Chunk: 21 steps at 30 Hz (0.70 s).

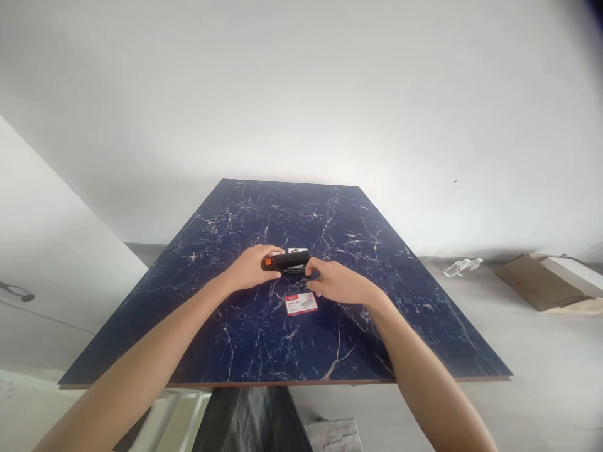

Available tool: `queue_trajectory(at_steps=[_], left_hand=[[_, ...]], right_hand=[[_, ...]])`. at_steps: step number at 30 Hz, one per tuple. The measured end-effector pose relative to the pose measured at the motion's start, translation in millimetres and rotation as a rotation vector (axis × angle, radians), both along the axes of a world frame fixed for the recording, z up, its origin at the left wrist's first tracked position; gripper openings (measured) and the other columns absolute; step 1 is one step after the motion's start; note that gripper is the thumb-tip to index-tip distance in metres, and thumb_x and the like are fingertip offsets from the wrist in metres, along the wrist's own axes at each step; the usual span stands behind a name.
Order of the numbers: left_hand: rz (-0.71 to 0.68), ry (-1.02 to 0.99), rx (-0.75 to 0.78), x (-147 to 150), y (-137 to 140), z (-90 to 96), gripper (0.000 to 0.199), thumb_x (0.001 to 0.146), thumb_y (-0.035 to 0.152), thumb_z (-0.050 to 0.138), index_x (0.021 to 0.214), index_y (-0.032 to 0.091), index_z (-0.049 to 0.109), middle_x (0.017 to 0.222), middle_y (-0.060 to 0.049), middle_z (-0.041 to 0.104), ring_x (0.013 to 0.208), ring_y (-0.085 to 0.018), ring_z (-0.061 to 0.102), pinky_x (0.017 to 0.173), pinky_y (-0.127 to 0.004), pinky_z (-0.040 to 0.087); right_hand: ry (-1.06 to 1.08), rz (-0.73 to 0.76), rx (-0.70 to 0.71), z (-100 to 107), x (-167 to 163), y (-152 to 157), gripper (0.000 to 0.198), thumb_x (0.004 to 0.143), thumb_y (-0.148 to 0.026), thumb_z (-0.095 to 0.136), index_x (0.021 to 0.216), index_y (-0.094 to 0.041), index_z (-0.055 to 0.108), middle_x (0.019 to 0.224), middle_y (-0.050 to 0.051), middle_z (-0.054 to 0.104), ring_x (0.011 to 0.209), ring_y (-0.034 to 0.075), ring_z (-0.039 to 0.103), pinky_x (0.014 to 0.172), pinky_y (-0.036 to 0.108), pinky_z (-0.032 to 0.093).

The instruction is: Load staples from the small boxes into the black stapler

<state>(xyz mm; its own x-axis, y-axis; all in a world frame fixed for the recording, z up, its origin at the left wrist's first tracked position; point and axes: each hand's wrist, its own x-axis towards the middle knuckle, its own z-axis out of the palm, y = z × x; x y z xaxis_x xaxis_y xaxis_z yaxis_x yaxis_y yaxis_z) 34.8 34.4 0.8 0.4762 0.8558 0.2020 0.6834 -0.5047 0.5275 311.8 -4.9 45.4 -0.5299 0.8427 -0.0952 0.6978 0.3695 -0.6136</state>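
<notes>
A black stapler (pixel 293 258) with an orange end lies over the middle of the dark blue marbled table (pixel 264 339). My left hand (pixel 252 267) is closed around its orange end, thumb on the near side and fingers on the far side. At the stapler's other end is my right hand (pixel 334 280), its fingers curled against the tip; whether they also hold a small piece is too small to tell. Just behind the stapler a white item (pixel 298 250) shows in part. Nearer to me lies a red and white staple box (pixel 301 304), flat on the table.
To the right on the floor are a clear plastic bottle (pixel 463 267) and an open cardboard box (pixel 541 282). A white wall (pixel 301 94) stands behind the table. At left is a white door with a dark handle (pixel 16 291). A dark surface (pixel 249 420) shows below the near edge.
</notes>
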Motion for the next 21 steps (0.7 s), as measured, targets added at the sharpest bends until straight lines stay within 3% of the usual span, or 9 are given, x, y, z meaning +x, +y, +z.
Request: queue_trajectory(at_steps=[3,8,11,13,16,18,21], left_hand=[[0.003,0.011,0.006,1.8,-2.4,-0.9,0.055,0.08,0.044,0.074,0.132,0.029,0.062,0.125,-0.009,0.068,0.111,-0.033,0.062,0.093,-0.046,0.049],[-0.037,0.016,0.05,-3.8,-0.6,1.1,0.053,0.087,0.047,0.066,0.135,0.026,0.061,0.127,-0.01,0.067,0.116,-0.032,0.058,0.097,-0.047,0.048],[-0.019,-0.021,0.081,-15.8,8.2,2.4,0.043,0.098,0.033,0.044,0.136,0.025,0.062,0.138,-0.008,0.062,0.128,-0.03,0.052,0.108,-0.048,0.042],[-0.005,0.023,0.051,-22.9,13.6,1.8,0.046,0.093,0.022,0.041,0.131,0.025,0.065,0.14,-0.005,0.062,0.13,-0.028,0.051,0.111,-0.047,0.04],[-0.046,0.11,0.016,-24.2,12.9,2.0,0.047,0.084,0.018,0.049,0.125,0.025,0.069,0.128,-0.006,0.068,0.12,-0.028,0.058,0.102,-0.043,0.046],[-0.081,0.139,-0.016,-17.9,5.0,5.6,0.045,0.085,0.022,0.053,0.127,0.026,0.069,0.116,-0.008,0.068,0.103,-0.027,0.064,0.086,-0.039,0.051],[-0.166,0.174,-0.071,-2.2,-14.2,15.0,0.04,0.087,0.034,0.059,0.125,0.027,0.068,0.101,-0.007,0.068,0.08,-0.023,0.064,0.067,-0.033,0.047]], right_hand=[[-0.044,-0.081,0.105,7.3,6.7,-2.0,0.018,0.086,-0.038,0.066,0.095,-0.023,0.062,0.083,0.005,0.07,0.068,0.02,0.059,0.06,0.031,0.036],[-0.051,0.252,-0.067,8.0,-1.0,-7.5,0.032,0.076,-0.041,0.079,0.101,-0.025,0.067,0.105,0.005,0.071,0.082,0.021,0.063,0.063,0.029,0.041],[-0.084,0.283,0.006,3.7,-8.4,-8.8,0.021,0.077,-0.035,0.076,0.092,-0.023,0.067,0.102,0.005,0.07,0.083,0.021,0.061,0.066,0.03,0.041],[-0.034,0.277,0.008,4.4,-6.6,-7.1,0.017,0.079,-0.033,0.074,0.09,-0.023,0.067,0.1,0.003,0.07,0.084,0.021,0.061,0.068,0.03,0.042],[0.147,0.216,-0.079,10.2,5.3,-0.2,0.019,0.082,-0.037,0.072,0.093,-0.023,0.065,0.101,0.003,0.07,0.084,0.02,0.064,0.073,0.032,0.048],[0.277,0.118,-0.123,12.5,13.9,5.8,0.024,0.085,-0.042,0.069,0.097,-0.022,0.063,0.099,0.004,0.071,0.084,0.02,0.066,0.074,0.034,0.051],[0.383,-0.072,-0.052,9.6,18.7,12.4,0.032,0.088,-0.046,0.065,0.11,-0.023,0.061,0.103,0.006,0.071,0.08,0.02,0.066,0.07,0.034,0.052]])
